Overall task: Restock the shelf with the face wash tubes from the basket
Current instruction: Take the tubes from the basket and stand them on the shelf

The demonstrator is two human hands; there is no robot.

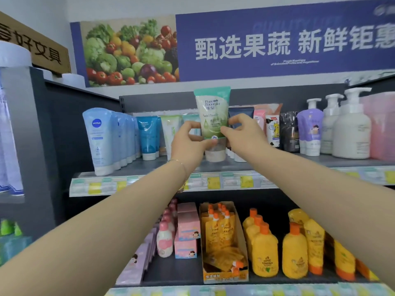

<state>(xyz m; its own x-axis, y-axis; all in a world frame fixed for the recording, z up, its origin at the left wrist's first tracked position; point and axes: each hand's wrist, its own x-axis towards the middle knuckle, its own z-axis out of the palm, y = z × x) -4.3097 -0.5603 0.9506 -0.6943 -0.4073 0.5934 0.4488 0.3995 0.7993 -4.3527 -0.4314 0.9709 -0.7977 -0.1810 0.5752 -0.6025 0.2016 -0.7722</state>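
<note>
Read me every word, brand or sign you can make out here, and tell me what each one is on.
"Pure Fountain": green face wash tube, gripped by the left hand and right hand.
"NIVEA": pale blue tube, far left of the row.
"甄选果蔬 新鲜钜惠": blue banner up top.
"好文具": cardboard box, top left.
Too blurred to read: price tags, yellow bottles, the banner's small English line.

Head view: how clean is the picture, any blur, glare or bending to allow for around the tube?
Head view: even, soft light, no strong glare; the green tube, pinched by the left hand and right hand, is fairly sharp with its big lettering readable; the price labels and the right end of the banner are smeared; wide-angle bending stretches the forearms at the corners.
</note>
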